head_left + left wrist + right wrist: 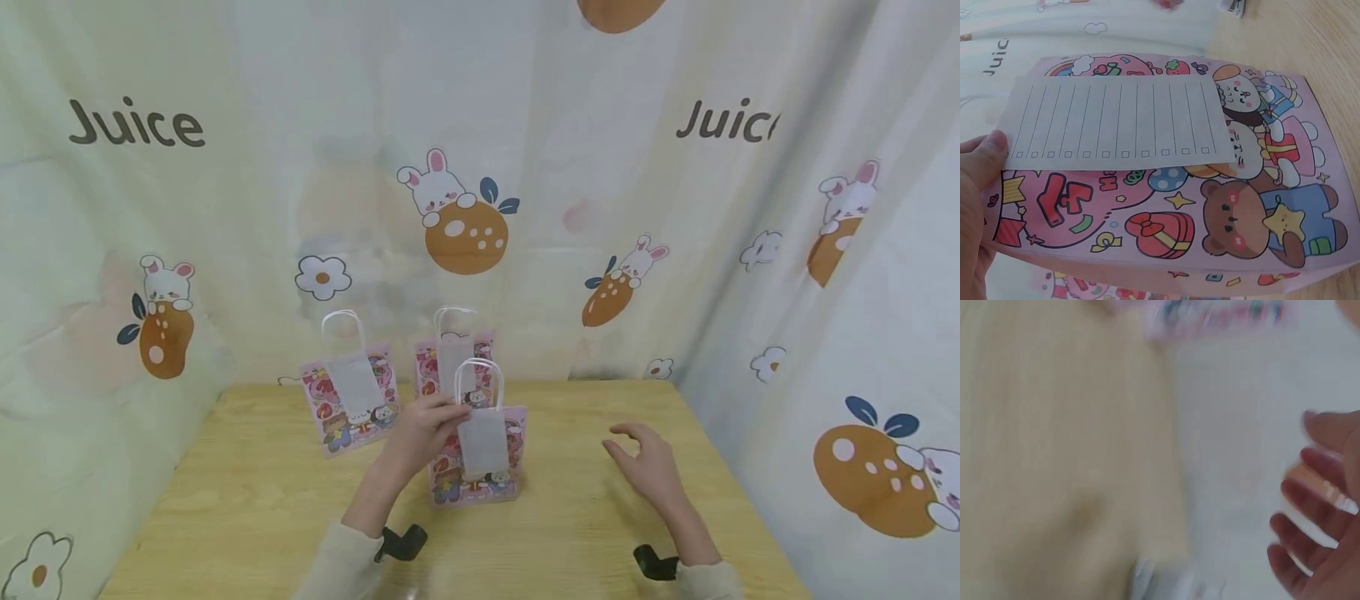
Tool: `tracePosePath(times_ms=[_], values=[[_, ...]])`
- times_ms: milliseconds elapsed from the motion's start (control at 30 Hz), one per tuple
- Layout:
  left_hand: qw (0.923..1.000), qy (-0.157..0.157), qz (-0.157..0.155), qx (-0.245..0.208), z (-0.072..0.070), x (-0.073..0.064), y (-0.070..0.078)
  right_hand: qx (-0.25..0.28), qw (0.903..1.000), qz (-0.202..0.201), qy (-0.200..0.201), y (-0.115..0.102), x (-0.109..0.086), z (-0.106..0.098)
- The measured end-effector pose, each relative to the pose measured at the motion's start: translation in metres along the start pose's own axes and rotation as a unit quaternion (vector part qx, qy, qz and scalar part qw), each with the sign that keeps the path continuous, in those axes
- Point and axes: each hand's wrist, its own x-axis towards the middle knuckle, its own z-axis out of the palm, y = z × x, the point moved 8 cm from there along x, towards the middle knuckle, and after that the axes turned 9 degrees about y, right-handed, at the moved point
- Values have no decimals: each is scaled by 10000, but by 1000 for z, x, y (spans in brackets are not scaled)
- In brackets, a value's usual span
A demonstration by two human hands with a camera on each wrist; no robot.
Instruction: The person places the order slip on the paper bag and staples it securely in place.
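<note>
My left hand (420, 429) pinches the upper edge of a pink cartoon-printed paper gift bag (516, 433) near the front middle of the table. In the left wrist view the thumb (991, 153) presses a white lined checklist card (1116, 119) flat to the bag's face. Printed bears and gifts surround the card, and two white handles (480, 363) loop above the bag. To the right, my right hand (648, 462) hovers over the wood with nothing in it, fingers relaxed and thumb apart. The right wrist view, blurred, shows those fingers (1310, 506) spread loosely.
Two similar gift bags stand behind: one at the left (318, 392), one at the back middle (427, 367), partly covered by the front bag. Each carries a white card. The wooden table (247, 500) meets a printed curtain (555, 167) at its back and sides.
</note>
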Motion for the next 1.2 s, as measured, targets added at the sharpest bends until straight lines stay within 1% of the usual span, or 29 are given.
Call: tracePosePath(times_ms=[33,100,167,233,300,400,467,633,733,833,933,1000,1067,1100,1133,1200], values=[[10000,-16,20,37,-1,1,1,-312,9992,187,-149,17,-4,-3],[10000,-75,18,62,-1,1,1,-875,9947,422,-331,46,-13,-10],[9999,-122,48,73,-1,2,0,-1257,9890,629,-462,70,-20,-13],[9998,-127,70,124,-2,4,-1,-1423,9853,784,-521,88,-24,-13],[9997,-122,78,182,-2,6,-2,-1381,9842,939,-595,100,-27,-11],[9995,-102,83,271,-2,10,-4,-1217,9839,1145,-640,111,-30,-6],[9996,-109,87,231,-2,11,-4,-1230,9829,1240,-588,115,-32,-5],[9998,-25,180,71,-1,5,-3,-1519,9772,1408,-459,126,-36,-5],[9999,56,158,16,-1,3,-3,-1644,9752,1434,-373,128,-36,-5],[9998,132,126,10,-2,2,-2,-1579,9765,1432,-310,125,-36,-3],[9998,142,156,23,-2,1,-2,-1365,9792,1464,-333,119,-37,-1],[9998,111,139,27,-2,2,-2,-1083,9817,1538,-297,113,-36,0],[9999,95,97,32,-2,2,-2,-337,9830,1779,-308,109,-35,4],[9999,91,58,28,-2,3,-3,120,9810,1917,-281,106,-34,6],[10000,91,9,15,-1,3,-4,599,9769,2037,-243,104,-33,8],[9999,97,-39,-50,0,1,-4,1496,9612,2311,-179,99,-32,14]])
